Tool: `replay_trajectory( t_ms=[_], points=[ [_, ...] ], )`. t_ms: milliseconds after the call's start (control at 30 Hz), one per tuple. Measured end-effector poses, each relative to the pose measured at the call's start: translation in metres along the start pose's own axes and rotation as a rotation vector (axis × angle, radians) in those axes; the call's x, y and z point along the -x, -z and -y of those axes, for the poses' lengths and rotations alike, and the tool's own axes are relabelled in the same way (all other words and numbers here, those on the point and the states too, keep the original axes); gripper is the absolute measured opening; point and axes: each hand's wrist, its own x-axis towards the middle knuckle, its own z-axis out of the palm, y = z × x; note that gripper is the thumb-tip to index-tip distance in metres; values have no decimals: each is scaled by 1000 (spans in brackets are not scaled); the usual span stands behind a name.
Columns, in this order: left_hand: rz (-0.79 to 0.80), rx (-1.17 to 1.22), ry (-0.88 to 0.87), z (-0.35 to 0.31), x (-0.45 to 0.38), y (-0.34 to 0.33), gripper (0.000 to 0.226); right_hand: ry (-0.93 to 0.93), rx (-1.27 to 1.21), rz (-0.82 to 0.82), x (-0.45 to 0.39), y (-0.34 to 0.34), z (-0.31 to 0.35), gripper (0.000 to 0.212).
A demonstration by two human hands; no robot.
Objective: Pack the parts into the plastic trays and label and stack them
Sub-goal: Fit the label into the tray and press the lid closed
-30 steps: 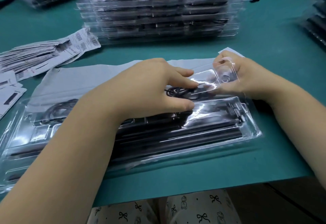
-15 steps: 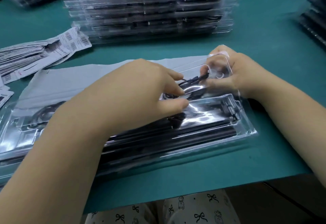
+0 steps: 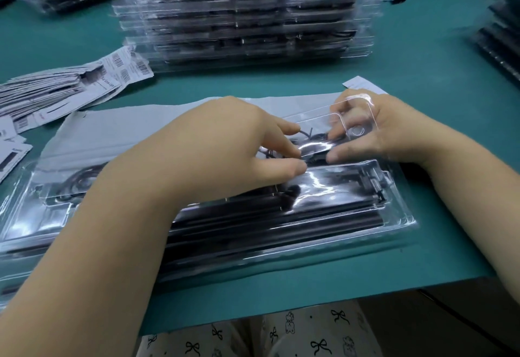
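Broadly, a green table (image 3: 422, 61) carries a tall stack of packed trays (image 3: 244, 13) behind one clear plastic tray (image 3: 323, 230). At its upper right pocket, the left hand (image 3: 225, 148) and right hand (image 3: 385, 131) both pinch what looks like a coiled black cable (image 3: 315, 142).

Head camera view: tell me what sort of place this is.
Probably a packing bench in a factory: a tall stack of filled clear plastic trays, a heap of barcoded white paper labels, and a green work mat.
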Motion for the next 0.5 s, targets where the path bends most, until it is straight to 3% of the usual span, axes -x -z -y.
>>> replay_trajectory(
  t_ms=[167,333,433,500],
  points=[
    [-197,-35,-79,-1,-5,-7,32,4,-39,-161,-3,-8,0,68],
    [-89,57,-56,7,-5,-13,40,14,6,-157,-4,-9,2,60],
    [-1,9,-18,5,-6,-18,46,-18,2,-144,-6,-6,-2,28],
    [48,-22,10,5,-4,-17,56,-14,52,-2,-7,6,-6,26]
  ],
)
